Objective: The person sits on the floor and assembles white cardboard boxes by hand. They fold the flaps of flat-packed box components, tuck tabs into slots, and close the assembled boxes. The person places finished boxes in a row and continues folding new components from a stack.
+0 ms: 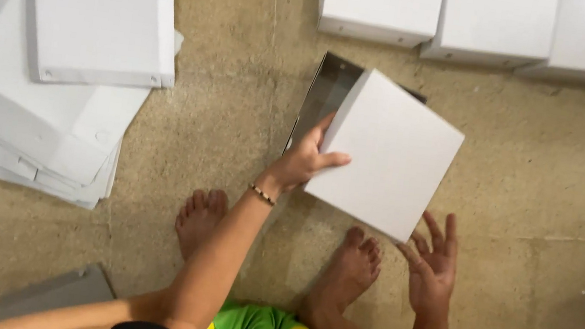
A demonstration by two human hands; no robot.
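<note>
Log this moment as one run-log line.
left hand: grips white box edge | right hand: open, by box corner | flat white sheets: stacked left | finished boxes: top

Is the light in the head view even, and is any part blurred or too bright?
In the head view, the light is soft; the white box held by the left hand casts a weak shadow on the floor. The white sheets and the row of boxes look nearly washed out. The right hand is slightly soft.
</note>
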